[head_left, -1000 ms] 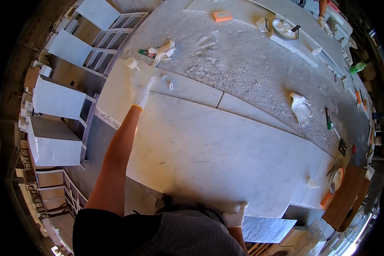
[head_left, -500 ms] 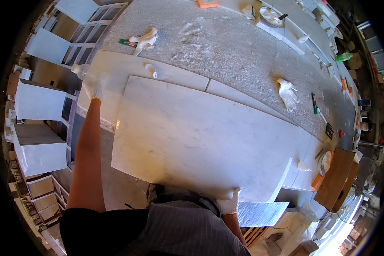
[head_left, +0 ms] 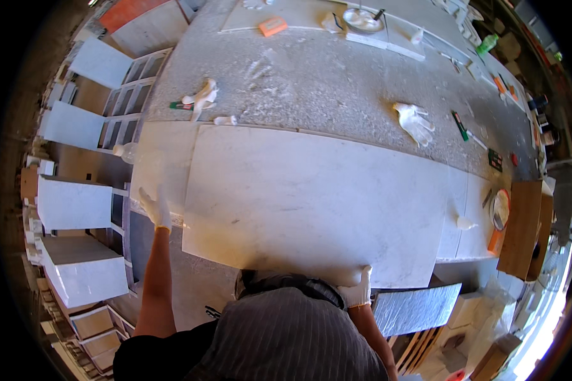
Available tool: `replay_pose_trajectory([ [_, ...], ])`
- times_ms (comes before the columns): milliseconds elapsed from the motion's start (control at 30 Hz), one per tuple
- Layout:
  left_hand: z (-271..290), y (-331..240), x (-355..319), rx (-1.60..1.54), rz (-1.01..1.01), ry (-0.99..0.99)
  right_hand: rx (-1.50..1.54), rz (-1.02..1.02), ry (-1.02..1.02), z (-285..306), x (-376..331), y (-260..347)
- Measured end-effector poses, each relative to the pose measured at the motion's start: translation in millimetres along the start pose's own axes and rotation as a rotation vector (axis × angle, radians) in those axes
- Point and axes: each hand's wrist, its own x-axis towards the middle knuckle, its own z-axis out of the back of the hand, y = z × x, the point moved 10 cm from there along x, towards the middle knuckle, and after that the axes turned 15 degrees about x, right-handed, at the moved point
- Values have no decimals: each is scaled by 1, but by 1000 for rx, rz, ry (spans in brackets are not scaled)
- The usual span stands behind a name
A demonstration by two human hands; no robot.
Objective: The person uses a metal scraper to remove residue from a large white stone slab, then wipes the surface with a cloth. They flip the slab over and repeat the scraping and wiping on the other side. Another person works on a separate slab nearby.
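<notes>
A large white marble slab point(head_left: 311, 203) with faint grey veining lies flat before me, over other pale slabs on the worktable. At its near edge, right of my body, my gloved right hand point(head_left: 357, 292) grips the rim, thumb on top; the fingers below are hidden. My left hand point(head_left: 155, 209), also in a white glove, is just off the slab's left edge, fingers stretched and apart, holding nothing. A clear plastic bottle point(head_left: 147, 157) lies on the pale slab point(head_left: 175, 136) beyond that hand. By the slab's far edge lies a small white bottle point(head_left: 225, 120).
Loose white gloves point(head_left: 415, 123) lie on the dusty grey tabletop. An orange block point(head_left: 273, 26) and a bowl of white paste point(head_left: 363, 20) are at the far side. A brown cardboard box point(head_left: 521, 225) stands at right; slabs on racks point(head_left: 76, 203) line the left.
My left hand has come back toward me from beside the clear bottle. The marble slab has turned slightly, its far edge now closer to the small white bottle. My right hand keeps its grip.
</notes>
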Motion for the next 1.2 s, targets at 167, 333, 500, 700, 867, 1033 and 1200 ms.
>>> replay_pose_trajectory([
  [167, 29, -137, -92, -58, -395, 97, 43, 44, 135, 24, 26, 11],
  [333, 4, -255, -203, 154, -948, 361, -15, 252, 213, 31, 33, 19],
  [500, -40, -319, -298, 55, -1499, 283, 239, 346, 192, 22, 11, 30],
  [700, -59, -393, -387, 44, -1801, 325, 93, 470, 161, 15, -29, 36],
  [867, -70, -449, -461, 92, -1905, 355, -53, 498, 207, 8, -34, 34],
  [1033, -57, -488, -603, -25, -1979, 408, -69, 410, 296, 13, -29, 37],
  [1200, 16, -439, -756, -266, -2520, 923, -139, 504, 335, 35, -5, 50],
])
